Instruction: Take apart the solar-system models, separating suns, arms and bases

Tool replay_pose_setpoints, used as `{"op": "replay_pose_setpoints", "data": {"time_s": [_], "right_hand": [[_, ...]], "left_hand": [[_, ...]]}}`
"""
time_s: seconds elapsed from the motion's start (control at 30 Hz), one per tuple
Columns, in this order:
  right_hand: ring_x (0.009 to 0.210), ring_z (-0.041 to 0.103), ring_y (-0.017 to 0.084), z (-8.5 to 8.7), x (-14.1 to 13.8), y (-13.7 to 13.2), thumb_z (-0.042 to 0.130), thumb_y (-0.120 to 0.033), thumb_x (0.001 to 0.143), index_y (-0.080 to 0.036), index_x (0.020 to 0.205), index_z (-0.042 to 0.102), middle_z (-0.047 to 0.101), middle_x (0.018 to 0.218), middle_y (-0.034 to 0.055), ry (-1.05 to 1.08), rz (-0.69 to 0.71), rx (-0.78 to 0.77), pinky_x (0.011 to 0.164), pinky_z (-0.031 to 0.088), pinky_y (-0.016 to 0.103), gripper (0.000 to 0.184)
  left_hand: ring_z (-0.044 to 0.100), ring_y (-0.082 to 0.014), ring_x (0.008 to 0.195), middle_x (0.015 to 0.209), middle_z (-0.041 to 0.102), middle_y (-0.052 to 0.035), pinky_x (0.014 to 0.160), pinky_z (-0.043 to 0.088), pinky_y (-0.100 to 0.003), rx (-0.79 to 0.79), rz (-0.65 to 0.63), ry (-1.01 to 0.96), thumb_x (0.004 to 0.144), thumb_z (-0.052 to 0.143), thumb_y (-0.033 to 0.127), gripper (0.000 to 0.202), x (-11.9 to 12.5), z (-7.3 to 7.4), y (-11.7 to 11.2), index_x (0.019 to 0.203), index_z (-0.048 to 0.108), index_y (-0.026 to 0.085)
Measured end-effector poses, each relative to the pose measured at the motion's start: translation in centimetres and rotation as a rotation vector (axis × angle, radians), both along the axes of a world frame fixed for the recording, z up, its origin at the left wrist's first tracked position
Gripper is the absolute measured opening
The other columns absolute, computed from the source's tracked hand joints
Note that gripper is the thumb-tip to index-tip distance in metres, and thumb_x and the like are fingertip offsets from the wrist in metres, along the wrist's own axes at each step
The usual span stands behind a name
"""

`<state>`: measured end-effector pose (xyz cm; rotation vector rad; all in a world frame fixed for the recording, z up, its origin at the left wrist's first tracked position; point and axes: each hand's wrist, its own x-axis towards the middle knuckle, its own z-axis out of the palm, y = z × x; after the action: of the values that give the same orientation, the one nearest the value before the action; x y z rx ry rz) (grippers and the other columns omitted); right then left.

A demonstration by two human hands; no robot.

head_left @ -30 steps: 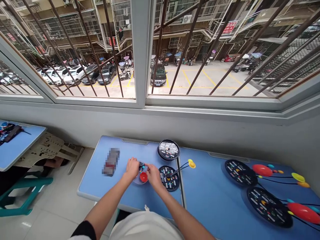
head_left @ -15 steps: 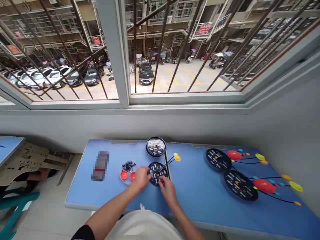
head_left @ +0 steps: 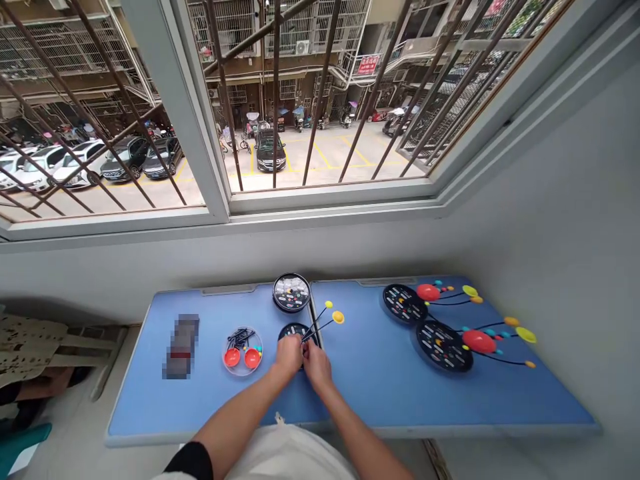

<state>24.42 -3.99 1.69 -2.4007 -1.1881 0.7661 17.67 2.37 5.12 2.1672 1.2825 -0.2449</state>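
My left hand and my right hand meet over a round black disc printed with small coloured marks, covering much of it. The fingers of both are pinched together; whatever lies between the fingertips is too small to make out. Two thin black rods slant up and right from beside the fingertips. One ends in a small yellow ball, the other in a yellow-orange cup. Left of my hands, a clear round tray holds red cups, black rods and small coloured beads.
Stacked black discs stand behind my hands. At right are two assembled models with black discs, red domes and coloured balls on rods. A blurred-out object lies at left on the blue table. A barred window is ahead.
My hands have come together over the disc, the left moving away from the tray's edge. Both red cups in the tray now show fully. The camera view has turned right.
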Motion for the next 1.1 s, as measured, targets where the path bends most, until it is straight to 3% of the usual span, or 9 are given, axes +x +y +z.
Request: {"op": "replay_pose_setpoints", "data": {"time_s": [0.17, 0.47, 0.57, 0.63, 0.77, 0.93, 1.0, 1.1], "right_hand": [[0.068, 0.061, 0.018, 0.0, 0.1, 0.1, 0.043, -0.018, 0.082, -0.018, 0.081, 0.057, 0.066, 0.071, 0.0065, 0.035, -0.036, -0.004, 0.054, 0.031, 0.025, 0.014], [0.057, 0.055, 0.016, 0.4, 0.7, 0.1, 0.053, -0.012, 0.067, -0.020, 0.063, 0.054, 0.057, 0.054, -0.0021, 0.277, -0.117, 0.176, 0.055, 0.031, 0.023, 0.009], [0.056, 0.054, 0.017, 1.4, 1.0, -0.4, 0.055, -0.025, 0.067, -0.021, 0.060, 0.054, 0.057, 0.053, -0.0009, 0.428, -0.166, 0.271, 0.055, 0.035, 0.025, 0.008], [0.054, 0.053, 0.017, 2.4, 1.1, -0.9, 0.051, -0.040, 0.070, -0.020, 0.066, 0.056, 0.058, 0.057, 0.0006, 0.546, -0.210, 0.331, 0.053, 0.038, 0.027, 0.021], [0.047, 0.049, 0.013, 4.9, 0.5, -1.7, 0.046, -0.059, 0.071, -0.019, 0.085, 0.056, 0.058, 0.062, 0.0006, 0.793, -0.279, 0.413, 0.046, 0.037, 0.025, 0.044], [0.041, 0.039, 0.008, 7.2, -1.5, -0.9, 0.064, -0.060, 0.058, -0.019, 0.063, 0.050, 0.047, 0.050, -0.0055, 1.037, -0.282, 0.421, 0.042, 0.029, 0.022, 0.043], [0.041, 0.038, 0.007, 7.8, -2.5, -0.5, 0.065, -0.059, 0.058, -0.019, 0.058, 0.047, 0.045, 0.050, -0.0060, 1.090, -0.260, 0.412, 0.042, 0.029, 0.021, 0.044], [0.041, 0.036, 0.006, 8.6, -4.2, -0.4, 0.066, -0.057, 0.059, -0.019, 0.056, 0.046, 0.046, 0.049, -0.0063, 1.164, -0.227, 0.395, 0.042, 0.029, 0.021, 0.043]], "left_hand": [[0.061, -0.0189, 0.084, 0.088, 0.067, -0.0099, 0.071, 0.040, -0.026, 0.019, 0.060, -0.076, 0.081, 0.041, 0.017, 0.022, -0.4, 1.0, -0.3, 0.086, 0.062, 0.016], [0.057, -0.0141, 0.069, 0.074, 0.066, -0.0040, 0.061, 0.036, -0.022, 0.033, 0.161, -0.280, 0.078, 0.046, 0.019, 0.016, -1.9, 3.8, -1.9, 0.076, 0.062, 0.017], [0.054, -0.0127, 0.061, 0.067, 0.063, -0.0026, 0.057, 0.034, -0.022, 0.028, 0.203, -0.329, 0.076, 0.048, 0.018, 0.014, -2.8, 4.6, -2.8, 0.073, 0.062, 0.016], [0.050, -0.0116, 0.055, 0.061, 0.060, -0.0014, 0.054, 0.032, -0.022, 0.002, 0.257, -0.376, 0.074, 0.049, 0.017, 0.012, -3.8, 4.9, -3.4, 0.069, 0.060, 0.015], [0.040, -0.0094, 0.048, 0.050, 0.049, 0.0031, 0.049, 0.026, -0.021, -0.095, 0.356, -0.429, 0.068, 0.051, 0.016, 0.007, -6.4, 5.3, -4.5, 0.062, 0.055, 0.016], [0.035, -0.0072, 0.045, 0.046, 0.041, 0.0069, 0.047, 0.024, -0.021, -0.231, 0.426, -0.445, 0.056, 0.054, 0.013, 0.009, -8.0, 6.6, -5.2, 0.055, 0.046, 0.017], [0.038, -0.0075, 0.045, 0.047, 0.045, 0.0063, 0.046, 0.024, -0.020, -0.402, 0.494, -0.521, 0.058, 0.057, 0.021, 0.012, -8.3, 7.6, -5.0, 0.059, 0.046, 0.018], [0.039, -0.0076, 0.037, 0.046, 0.051, 0.0046, 0.040, 0.021, -0.020, -0.744, 0.598, -0.657, 0.066, 0.052, 0.050, 0.032, -8.6, 9.1, -4.5, 0.071, 0.047, 0.019]]}}
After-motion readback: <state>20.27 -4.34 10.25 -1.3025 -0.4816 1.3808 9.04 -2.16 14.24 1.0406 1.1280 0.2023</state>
